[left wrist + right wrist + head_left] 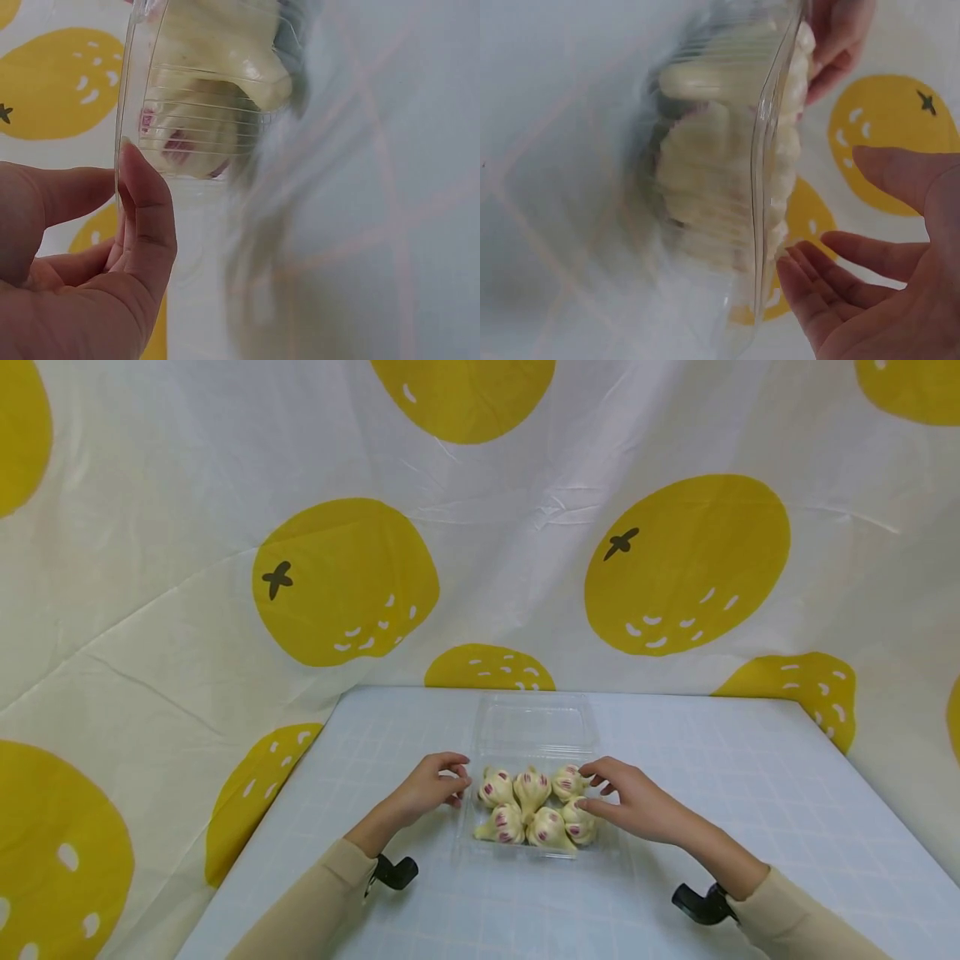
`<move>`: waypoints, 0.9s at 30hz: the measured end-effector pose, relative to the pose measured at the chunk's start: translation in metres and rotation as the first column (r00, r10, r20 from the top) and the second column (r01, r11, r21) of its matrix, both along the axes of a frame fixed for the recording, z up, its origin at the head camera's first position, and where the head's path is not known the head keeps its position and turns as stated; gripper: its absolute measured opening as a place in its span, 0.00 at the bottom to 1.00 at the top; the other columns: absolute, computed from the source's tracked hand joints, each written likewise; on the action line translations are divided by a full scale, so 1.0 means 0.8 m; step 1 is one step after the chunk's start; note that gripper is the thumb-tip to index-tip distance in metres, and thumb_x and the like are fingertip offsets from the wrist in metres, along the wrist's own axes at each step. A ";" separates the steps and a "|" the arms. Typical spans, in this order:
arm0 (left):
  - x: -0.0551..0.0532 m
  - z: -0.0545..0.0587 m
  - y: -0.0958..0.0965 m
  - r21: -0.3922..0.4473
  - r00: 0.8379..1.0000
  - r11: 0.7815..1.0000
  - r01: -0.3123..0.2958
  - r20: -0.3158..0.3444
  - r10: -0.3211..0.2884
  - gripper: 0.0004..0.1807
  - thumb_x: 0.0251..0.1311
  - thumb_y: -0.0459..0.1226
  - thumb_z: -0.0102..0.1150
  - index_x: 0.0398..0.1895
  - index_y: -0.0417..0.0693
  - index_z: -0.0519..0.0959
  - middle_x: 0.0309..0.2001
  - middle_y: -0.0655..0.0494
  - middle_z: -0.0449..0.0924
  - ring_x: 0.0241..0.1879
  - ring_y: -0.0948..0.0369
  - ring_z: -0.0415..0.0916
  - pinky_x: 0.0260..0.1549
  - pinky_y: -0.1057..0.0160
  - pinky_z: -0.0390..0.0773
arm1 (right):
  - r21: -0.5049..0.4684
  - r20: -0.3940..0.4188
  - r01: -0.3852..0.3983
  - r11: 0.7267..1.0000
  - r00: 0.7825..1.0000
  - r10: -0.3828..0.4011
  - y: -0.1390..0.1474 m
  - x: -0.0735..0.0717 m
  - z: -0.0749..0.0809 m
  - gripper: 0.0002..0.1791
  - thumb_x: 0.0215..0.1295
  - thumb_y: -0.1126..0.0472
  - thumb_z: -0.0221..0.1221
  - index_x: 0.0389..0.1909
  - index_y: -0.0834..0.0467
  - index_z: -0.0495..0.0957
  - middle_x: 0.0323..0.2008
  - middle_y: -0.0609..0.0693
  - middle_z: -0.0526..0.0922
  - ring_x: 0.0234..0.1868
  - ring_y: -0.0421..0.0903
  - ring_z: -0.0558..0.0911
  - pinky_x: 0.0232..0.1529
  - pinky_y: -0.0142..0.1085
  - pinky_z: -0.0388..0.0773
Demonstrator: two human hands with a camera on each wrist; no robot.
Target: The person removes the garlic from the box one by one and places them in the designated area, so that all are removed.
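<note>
A clear plastic clamshell box [517,852] lies on the table, its hinged lid [536,724] folded back flat on the far side. Inside sit several white garlic bulbs [533,787] with purple marks, in two rows. At the box's left side, my left hand [435,787] pinches the rim between thumb and fingertips, as the left wrist view shows. My right hand [633,799] hovers at the right side, its fingers loosely spread and its thumb apart from them. In the right wrist view its fingertips [795,281] are right beside the box's rim [761,150].
A pale blue checked cloth [742,793] covers the table around the box. Behind and to the left hangs a white curtain [510,568] printed with large yellow fruit. A black wrist camera [396,872] is worn under the left wrist, another black camera [701,906] under the right.
</note>
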State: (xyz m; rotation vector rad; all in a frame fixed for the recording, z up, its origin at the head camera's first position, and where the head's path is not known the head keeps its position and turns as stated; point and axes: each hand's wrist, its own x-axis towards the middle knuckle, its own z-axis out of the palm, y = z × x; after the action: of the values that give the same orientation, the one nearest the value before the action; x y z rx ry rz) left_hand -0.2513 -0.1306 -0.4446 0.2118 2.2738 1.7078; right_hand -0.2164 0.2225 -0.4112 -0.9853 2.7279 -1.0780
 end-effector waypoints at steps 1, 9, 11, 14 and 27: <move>0.000 0.000 0.000 0.001 1.000 1.000 -0.002 0.005 0.002 0.25 0.70 0.27 0.58 0.67 0.26 0.68 0.46 0.43 0.73 0.31 0.59 0.76 0.33 0.61 0.85 | -0.004 0.000 -0.007 1.000 1.000 0.007 -0.004 0.000 -0.001 0.26 0.71 0.54 0.65 0.60 0.67 0.75 0.54 0.61 0.80 0.49 0.59 0.82 0.49 0.50 0.82; -0.004 -0.004 -0.005 0.026 0.998 1.000 0.004 0.069 -0.006 0.22 0.71 0.29 0.59 0.65 0.29 0.70 0.42 0.47 0.75 0.33 0.59 0.75 0.34 0.62 0.85 | -0.008 -0.001 -0.047 0.999 0.999 0.047 -0.041 -0.003 -0.004 0.25 0.71 0.56 0.64 0.60 0.69 0.75 0.53 0.61 0.79 0.51 0.59 0.81 0.50 0.56 0.81; -0.004 -0.005 -0.005 0.038 0.997 0.999 0.008 0.075 -0.011 0.22 0.71 0.29 0.58 0.65 0.29 0.70 0.41 0.49 0.75 0.33 0.60 0.75 0.34 0.63 0.84 | -0.011 -0.010 -0.058 0.998 0.998 0.058 -0.051 -0.004 -0.004 0.25 0.71 0.57 0.64 0.60 0.69 0.75 0.54 0.62 0.79 0.52 0.59 0.81 0.51 0.56 0.80; -0.005 -0.005 -0.005 0.052 0.997 0.999 0.009 0.076 -0.013 0.21 0.72 0.29 0.57 0.64 0.28 0.71 0.38 0.50 0.76 0.32 0.60 0.75 0.33 0.63 0.84 | -0.018 -0.024 -0.076 0.997 0.997 0.075 -0.065 -0.007 -0.006 0.23 0.69 0.61 0.65 0.60 0.70 0.75 0.54 0.62 0.79 0.53 0.60 0.80 0.52 0.56 0.81; -0.005 -0.006 -0.002 0.078 0.995 0.997 -0.021 0.100 0.013 0.19 0.71 0.30 0.59 0.60 0.27 0.72 0.37 0.50 0.77 0.30 0.61 0.74 0.30 0.65 0.82 | 0.046 -0.046 -0.038 0.998 0.998 0.040 -0.125 -0.021 -0.004 0.29 0.65 0.58 0.68 0.61 0.70 0.75 0.57 0.62 0.78 0.55 0.57 0.80 0.56 0.52 0.79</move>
State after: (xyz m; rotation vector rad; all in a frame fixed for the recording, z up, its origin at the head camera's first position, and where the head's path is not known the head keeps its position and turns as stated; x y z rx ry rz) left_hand -0.2553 -0.1321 -0.4496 0.1213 2.1458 1.7776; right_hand -0.2334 0.1225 -0.4141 -1.0654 2.7441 -0.9959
